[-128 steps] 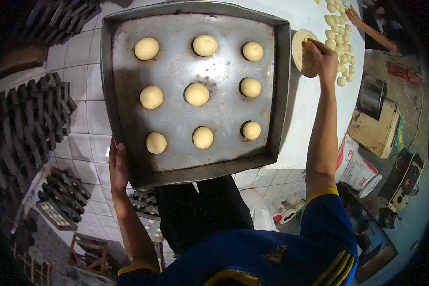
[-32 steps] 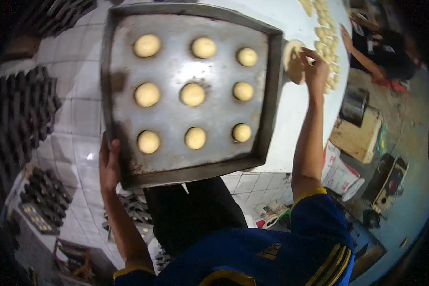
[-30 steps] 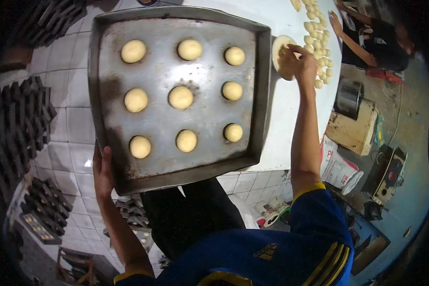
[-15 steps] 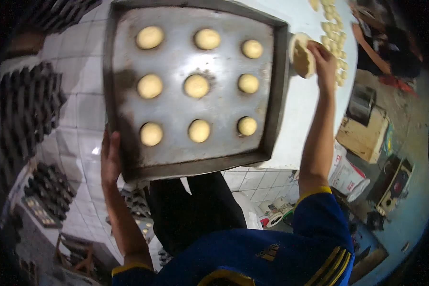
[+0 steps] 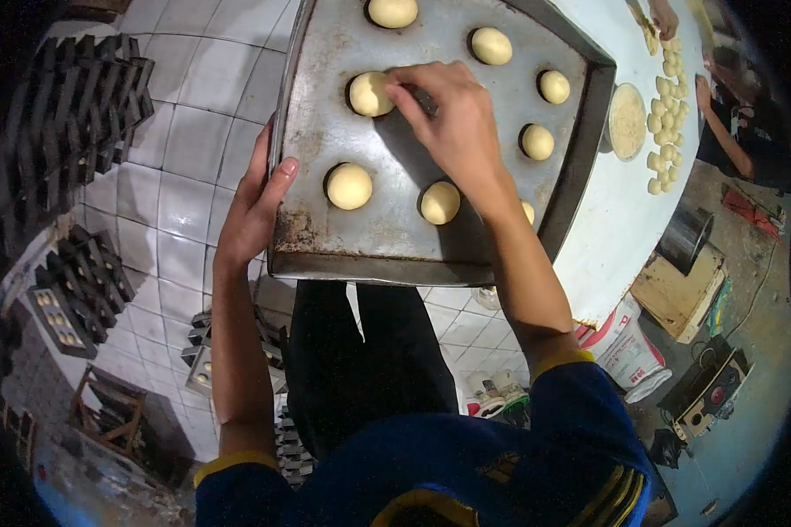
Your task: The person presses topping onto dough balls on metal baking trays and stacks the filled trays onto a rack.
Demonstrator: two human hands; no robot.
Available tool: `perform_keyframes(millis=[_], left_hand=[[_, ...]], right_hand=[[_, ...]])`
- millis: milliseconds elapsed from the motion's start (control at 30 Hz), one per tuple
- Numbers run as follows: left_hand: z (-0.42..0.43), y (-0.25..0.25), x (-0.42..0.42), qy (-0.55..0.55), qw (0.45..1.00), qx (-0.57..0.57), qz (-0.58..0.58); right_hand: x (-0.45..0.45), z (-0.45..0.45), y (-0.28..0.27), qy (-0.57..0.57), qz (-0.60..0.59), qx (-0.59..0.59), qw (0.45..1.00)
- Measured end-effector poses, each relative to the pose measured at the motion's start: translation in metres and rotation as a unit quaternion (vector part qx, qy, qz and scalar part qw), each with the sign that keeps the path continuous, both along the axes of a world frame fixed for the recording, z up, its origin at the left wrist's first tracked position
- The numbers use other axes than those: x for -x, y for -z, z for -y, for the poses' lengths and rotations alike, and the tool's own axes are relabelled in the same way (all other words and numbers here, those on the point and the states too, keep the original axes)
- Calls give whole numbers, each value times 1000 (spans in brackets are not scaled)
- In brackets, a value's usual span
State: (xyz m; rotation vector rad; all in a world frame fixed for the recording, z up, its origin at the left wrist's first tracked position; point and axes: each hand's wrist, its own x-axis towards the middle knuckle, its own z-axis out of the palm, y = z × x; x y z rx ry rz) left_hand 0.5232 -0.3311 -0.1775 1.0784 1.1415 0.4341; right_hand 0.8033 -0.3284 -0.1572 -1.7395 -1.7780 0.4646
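A metal baking tray (image 5: 404, 244) with raised dark sides carries several round, pale yellow dough balls spaced apart in rows. My left hand (image 5: 253, 211) grips its left edge, thumb over the rim and fingers outside. Over the tray, my right hand (image 5: 455, 123) is closed in a pinch at the upper right side of one dough ball (image 5: 370, 95). What lies between those fingertips is hidden. Below that ball sits another dough ball (image 5: 350, 186). Right of the tray is a round bowl (image 5: 613, 130) of pale, crumb-like material (image 5: 627, 121).
Small dough pieces (image 5: 666, 123) lie in rows on the white table (image 5: 602, 220). Another person's hand (image 5: 664, 18) reaches in at the table's far end. Stacked dark trays (image 5: 61, 132) stand on the left. A sack (image 5: 631, 351) and cardboard box (image 5: 681, 285) are at lower right.
My right hand has moved left from the bowl to a dough ball on the tray. In view, the tray, my left hand and the bowl have shifted right.
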Motion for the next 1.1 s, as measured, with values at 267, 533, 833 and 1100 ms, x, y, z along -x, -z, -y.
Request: perform_keyframes(millis=[267,533,833,1100], left_hand=[[-2,0,1,18,998,-53,-17],[-3,-4,-2,20,999,-44,-6],[1,0,-2,0,1000,9,2],[5,6,-2,-16,999,15,-31]], right_hand=[[9,17,-1,-101,171,-33,979],[15,31,8,-157,219,41,962],[-249,52,-29,278,317,-65,905],[-348,82,-10,303,297,161,891]])
